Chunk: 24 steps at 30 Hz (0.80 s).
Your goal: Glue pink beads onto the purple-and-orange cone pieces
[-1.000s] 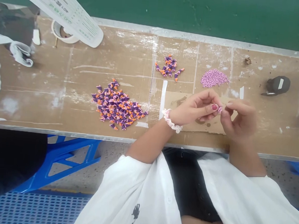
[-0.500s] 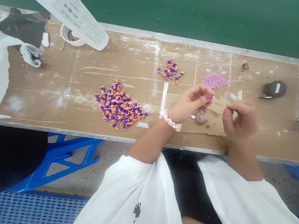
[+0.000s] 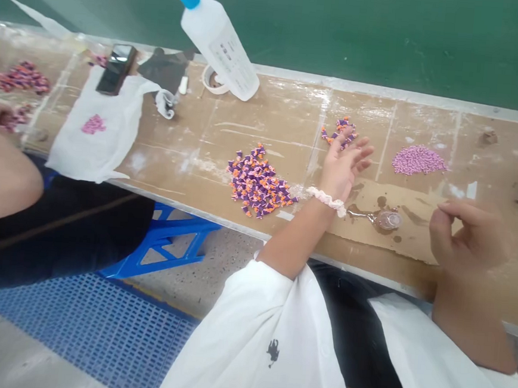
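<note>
the left hand [image 3: 342,169] was open, its fingers loosely parted, and the foremost fingertips overlapped the edge of a small cluster of purple-and-orange pieces [image 3: 338,127]; from where i stood i couldn't tell whether any of them touched a piece. that cluster lay straight out beyond the fingertips, on the side of the bench away from the body, and its bits pointed every which way, too tiny and too jumbled to show one long axis. the left was plainly the nearer hand, with the forearm slanting up over the bench edge, the palm partly turned up, the remaining fingers fanned off to the right and a frilly pale band [image 3: 325,200] round the wrist. the right hand [image 3: 468,234] hung well apart from the cluster, blurred, thumb and forefinger drawn close together and the others curled in; i couldn't tell whether anything was pinched there. between the hands, on a flat strip of cardboard [image 3: 410,245], sat a small clear blob-like dish [image 3: 388,220] with a wet streak running left from it. past that strip lay a pile of pink grains [image 3: 418,160], right of the cluster, and a larger heap of purple-and-orange pieces [image 3: 260,182] spread to the left of the wrist. farther left stood a white bottle with a blue cap [image 3: 221,44], and a co-worker's arm [image 3: 0,173] showed at the far end.
</note>
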Motion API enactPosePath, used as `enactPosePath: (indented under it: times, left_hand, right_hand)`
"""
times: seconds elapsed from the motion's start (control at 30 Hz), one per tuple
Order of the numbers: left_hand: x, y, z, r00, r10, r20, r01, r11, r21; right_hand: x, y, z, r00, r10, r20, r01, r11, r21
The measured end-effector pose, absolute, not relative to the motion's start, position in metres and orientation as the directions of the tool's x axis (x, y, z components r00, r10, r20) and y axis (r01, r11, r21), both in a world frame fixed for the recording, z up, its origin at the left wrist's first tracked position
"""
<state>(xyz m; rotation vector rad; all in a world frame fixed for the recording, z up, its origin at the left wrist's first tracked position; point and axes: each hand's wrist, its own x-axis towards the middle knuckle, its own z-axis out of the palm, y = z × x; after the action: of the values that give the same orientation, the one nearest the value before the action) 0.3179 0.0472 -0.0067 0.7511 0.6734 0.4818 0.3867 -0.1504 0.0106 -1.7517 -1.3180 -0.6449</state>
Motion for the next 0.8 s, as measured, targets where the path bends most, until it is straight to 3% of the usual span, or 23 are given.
enactPosePath:
  times: [0.1,0.17,0.23,0.3,0.4,0.53,0.63,0.8]
  left_hand:
    - [0.316,0.047,-0.005,0.725,0.638,-0.260,-0.033,0.408,0.912]
    - [0.307,0.050,0.002,0.789,0.603,-0.116,0.083,0.082,0.993]
    - [0.289,0.060,0.014,0.841,0.541,-0.020,0.214,-0.299,0.930]
    - [0.264,0.075,0.026,0.802,0.597,-0.019,0.417,-0.536,0.735]
    - [0.223,0.106,0.038,0.652,0.750,-0.114,0.726,-0.574,0.378]
    - [0.186,0.140,0.039,0.579,0.792,-0.192,0.814,-0.573,0.090]
    - [0.177,0.150,0.034,0.601,0.762,-0.240,0.789,-0.613,0.030]
    - [0.185,0.153,0.022,0.638,0.727,-0.253,0.760,-0.647,0.057]
  right_hand:
    - [0.393,-0.151,0.006,0.328,0.497,0.803,0.943,-0.127,-0.307]
    - [0.399,-0.151,0.002,0.326,0.471,0.819,0.945,-0.135,-0.298]
    - [0.404,-0.152,0.001,0.323,0.442,0.837,0.947,-0.143,-0.289]
    - [0.405,-0.152,0.004,0.322,0.407,0.855,0.947,-0.146,-0.287]
    - [0.400,-0.154,0.012,0.363,0.426,0.829,0.932,-0.162,-0.325]
    - [0.393,-0.155,0.016,0.343,0.461,0.819,0.938,-0.125,-0.323]
    - [0.392,-0.154,0.016,0.270,0.435,0.859,0.961,-0.068,-0.267]
    - [0.393,-0.152,0.017,0.237,0.387,0.891,0.971,-0.070,-0.228]
